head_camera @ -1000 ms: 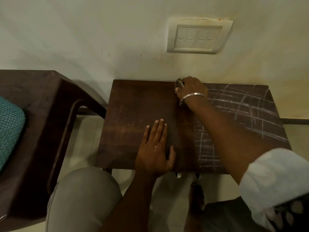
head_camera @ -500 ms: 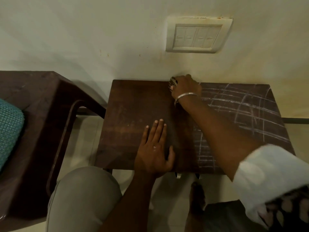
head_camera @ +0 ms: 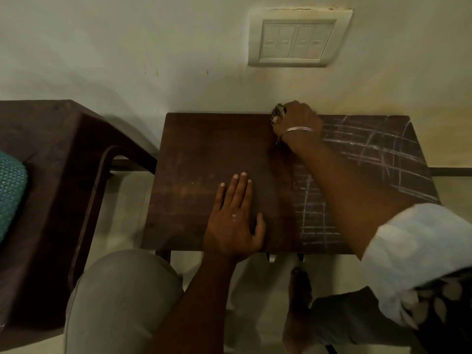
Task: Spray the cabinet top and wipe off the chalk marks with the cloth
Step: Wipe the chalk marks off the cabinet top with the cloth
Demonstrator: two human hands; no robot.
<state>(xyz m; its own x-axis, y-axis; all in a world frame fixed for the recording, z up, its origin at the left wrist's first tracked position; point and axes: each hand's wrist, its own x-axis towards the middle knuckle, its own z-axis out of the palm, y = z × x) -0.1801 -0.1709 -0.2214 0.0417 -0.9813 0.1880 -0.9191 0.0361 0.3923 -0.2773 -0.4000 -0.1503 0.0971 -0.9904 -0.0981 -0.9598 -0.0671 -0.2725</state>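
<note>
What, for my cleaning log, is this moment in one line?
left hand flat on cabinet top | right hand grips cloth at back edge | chalk marks on right half

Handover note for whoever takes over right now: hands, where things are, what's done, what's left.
Left hand: flat, palm down on the cabinet top near the front edge, holding nothing.
Right hand: grips the cloth at the back edge by the wall, about mid-width.
Chalk marks: a grid of lines covers the right part of the top. The left part shows only faint smears.
No spray bottle in view.
Done: the left part looks wiped.
Left: wipe the right part, from the cloth's spot rightward and down to the front edge.
</note>
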